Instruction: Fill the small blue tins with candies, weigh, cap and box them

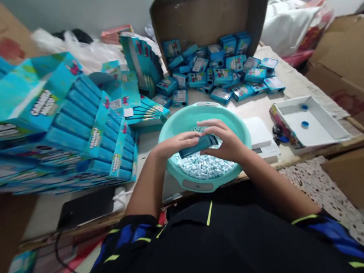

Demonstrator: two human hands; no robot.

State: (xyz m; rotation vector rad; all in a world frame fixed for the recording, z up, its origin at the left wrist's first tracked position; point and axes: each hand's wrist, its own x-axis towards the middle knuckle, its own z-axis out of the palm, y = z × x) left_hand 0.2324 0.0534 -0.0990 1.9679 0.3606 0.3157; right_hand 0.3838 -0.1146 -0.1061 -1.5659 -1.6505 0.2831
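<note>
A small blue carton [195, 147] is held tilted over a turquoise plastic basin [243, 131]. My left hand [176, 143] grips the carton's left part, thumb on top. From the right, my right hand [222, 139] curls its fingers around the other end, near what looks like its opening. Inside the basin lies a heap of small white and pale blue pellets [205, 167], which look like candies. The hands partly cover the carton, so its contents are hidden.
Filled blue display boxes [67, 119] are stacked at the left. Behind the basin, many small blue cartons [224, 76] spill from a large cardboard box [207, 14]. To the right are a white scale [262, 142] and a shallow white tray [316, 124] with two blue caps.
</note>
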